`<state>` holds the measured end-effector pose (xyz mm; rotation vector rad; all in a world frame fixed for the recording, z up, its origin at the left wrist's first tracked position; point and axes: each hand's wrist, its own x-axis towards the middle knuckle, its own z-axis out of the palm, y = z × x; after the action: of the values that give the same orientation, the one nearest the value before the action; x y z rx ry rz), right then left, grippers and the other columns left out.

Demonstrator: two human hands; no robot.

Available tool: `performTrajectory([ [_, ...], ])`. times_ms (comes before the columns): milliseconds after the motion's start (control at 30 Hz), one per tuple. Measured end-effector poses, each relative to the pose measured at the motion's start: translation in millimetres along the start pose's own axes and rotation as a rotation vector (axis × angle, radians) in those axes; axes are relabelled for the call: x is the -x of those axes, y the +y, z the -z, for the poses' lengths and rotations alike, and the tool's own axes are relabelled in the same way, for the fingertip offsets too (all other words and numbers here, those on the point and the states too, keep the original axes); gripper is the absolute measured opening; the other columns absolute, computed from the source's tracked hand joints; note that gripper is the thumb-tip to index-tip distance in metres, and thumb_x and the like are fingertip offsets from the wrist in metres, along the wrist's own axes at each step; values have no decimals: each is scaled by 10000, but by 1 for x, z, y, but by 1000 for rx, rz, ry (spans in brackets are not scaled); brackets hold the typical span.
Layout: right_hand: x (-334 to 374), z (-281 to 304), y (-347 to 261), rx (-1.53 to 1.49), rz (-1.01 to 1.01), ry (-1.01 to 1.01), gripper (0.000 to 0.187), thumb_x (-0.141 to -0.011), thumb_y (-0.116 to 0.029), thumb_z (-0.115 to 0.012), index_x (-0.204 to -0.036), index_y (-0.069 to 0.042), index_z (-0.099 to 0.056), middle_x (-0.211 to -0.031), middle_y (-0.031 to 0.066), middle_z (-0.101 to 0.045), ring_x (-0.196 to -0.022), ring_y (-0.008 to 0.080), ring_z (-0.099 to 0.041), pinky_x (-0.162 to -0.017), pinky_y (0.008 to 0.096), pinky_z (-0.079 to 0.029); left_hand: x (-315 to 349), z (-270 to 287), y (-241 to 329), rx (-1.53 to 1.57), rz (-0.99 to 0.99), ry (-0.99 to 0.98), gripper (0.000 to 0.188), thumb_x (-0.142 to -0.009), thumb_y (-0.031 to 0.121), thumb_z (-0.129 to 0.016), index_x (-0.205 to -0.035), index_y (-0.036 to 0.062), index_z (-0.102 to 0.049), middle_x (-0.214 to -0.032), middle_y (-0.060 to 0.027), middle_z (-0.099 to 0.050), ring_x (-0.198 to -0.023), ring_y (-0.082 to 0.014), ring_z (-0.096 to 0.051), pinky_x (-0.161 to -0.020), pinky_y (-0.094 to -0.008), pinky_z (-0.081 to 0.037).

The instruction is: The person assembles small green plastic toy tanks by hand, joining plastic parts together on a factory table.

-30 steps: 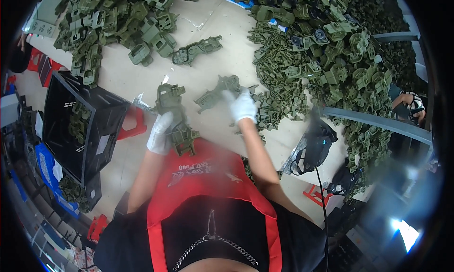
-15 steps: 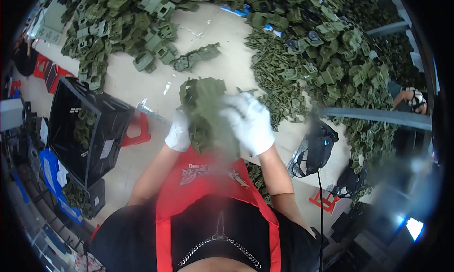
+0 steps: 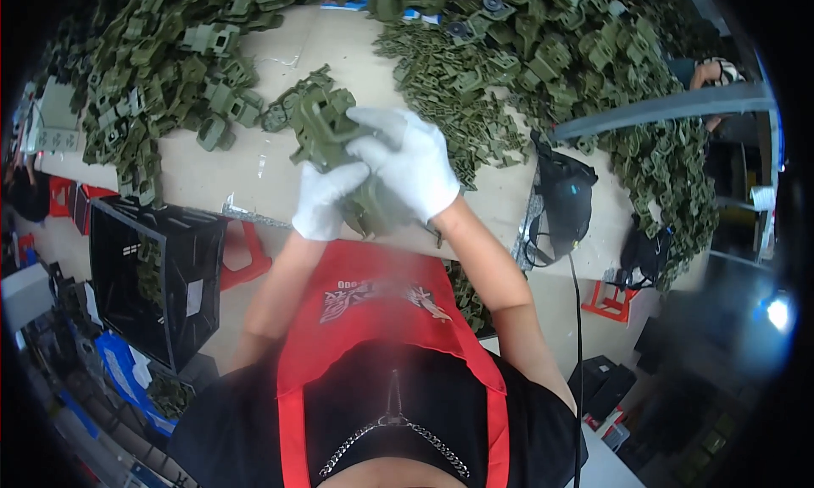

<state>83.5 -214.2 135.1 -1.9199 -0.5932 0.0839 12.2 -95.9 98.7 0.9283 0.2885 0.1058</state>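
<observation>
Holding a green part (image 3: 326, 128) at upper centre, above the table (image 3: 212, 170), the left hand (image 3: 326, 201) and right hand (image 3: 407, 166), both gloved, had fingers closed around it. Large piles (image 3: 543, 72) remained; the crate (image 3: 153, 276) at left looked nearly empty.

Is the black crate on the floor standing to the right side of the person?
No, the black crate stands at the person's left, below the table edge.
</observation>
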Motion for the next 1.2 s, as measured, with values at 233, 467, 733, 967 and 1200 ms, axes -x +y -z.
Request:
performTrajectory([
  [233,6,15,-19,192,70,26,263,-757,-178,-681,-1006,-95,-710,-900,135,-666,-789,288,-652,-727,350,-523,-1,-7,-9,37,-15,-68,467,-767,93,-614,-1219,10,-529,-1101,-85,-614,-972,-172,-607,-827,-307,-499],
  [467,34,48,-12,-176,-289,-153,561,-755,-361,-727,-1194,-31,-614,-1082,169,-646,-903,252,-673,-784,312,-536,-2,10,-9,381,34,-57,425,-835,177,-611,-1206,-6,-510,-1050,-125,-611,-935,-245,-615,-822,-401,-534],
  [733,60,15,-21,-774,-565,-88,599,-827,-282,-720,-1263,75,-517,-1010,109,-658,-884,176,-638,-790,292,-511,7,-2,-7,174,-265,-18,471,-834,174,-567,-1242,-29,-448,-1052,-146,-581,-977,-222,-565,-874,-360,-481],
  [967,66,13,-17,-695,-520,24,590,-864,-228,-697,-1318,76,-474,-951,52,-624,-869,83,-560,-791,237,-473,15,-11,-9,6,-288,-121,560,-752,174,-523,-1258,-39,-414,-1030,-156,-599,-921,-224,-591,-876,-343,-471],
  [1200,64,30,-23,-641,-425,-258,545,-857,-175,-676,-1342,-6,-494,-1178,70,-609,-1083,140,-534,-959,280,-408,14,-12,-18,387,-464,-142,590,-844,224,-559,-1359,9,-369,-1266,-146,-497,-1182,-235,-473,-1025,-387,-384],
])
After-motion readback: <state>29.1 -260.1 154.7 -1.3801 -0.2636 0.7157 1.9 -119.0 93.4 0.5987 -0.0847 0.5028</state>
